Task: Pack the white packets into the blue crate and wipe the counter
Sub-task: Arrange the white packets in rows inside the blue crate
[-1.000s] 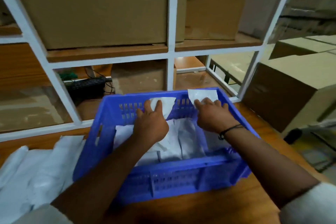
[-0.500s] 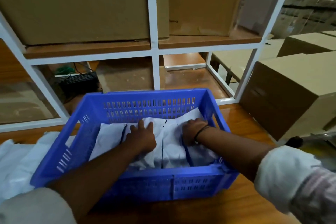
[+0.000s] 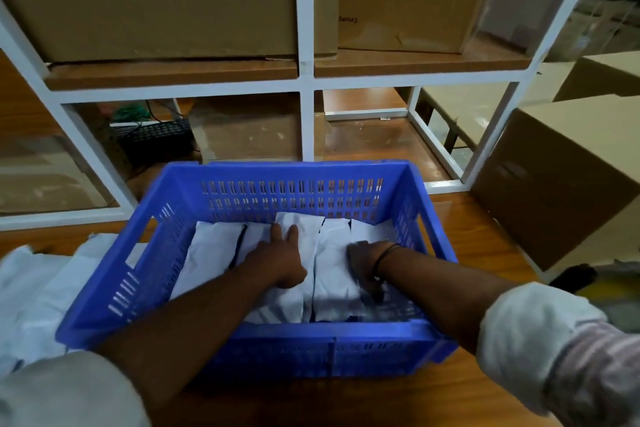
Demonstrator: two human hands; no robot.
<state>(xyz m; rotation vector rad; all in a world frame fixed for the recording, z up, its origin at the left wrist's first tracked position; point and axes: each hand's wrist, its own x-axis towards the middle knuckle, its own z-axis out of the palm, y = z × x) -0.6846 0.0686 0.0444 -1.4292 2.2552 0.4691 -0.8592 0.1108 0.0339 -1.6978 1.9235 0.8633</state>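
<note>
Inside the blue crate point(image 3: 304, 168), you are pressing your left hand point(image 3: 280, 262) flat, fingers straight, on the white packets point(image 3: 332, 253). They are lying side by side, long edges running from the crate's near wall to its far wall. Your right hand point(image 3: 365, 262) is curling its fingers down among them by the crate's right wall; whether it is gripping one I cannot tell. Loose packets point(image 3: 38, 288) are lying outside the crate's left wall, likely nearer your left hand.

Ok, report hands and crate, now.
Left hand flat on packets in blue crate. Right hand curled among them, grip unclear. More white packets loose on counter.
</note>
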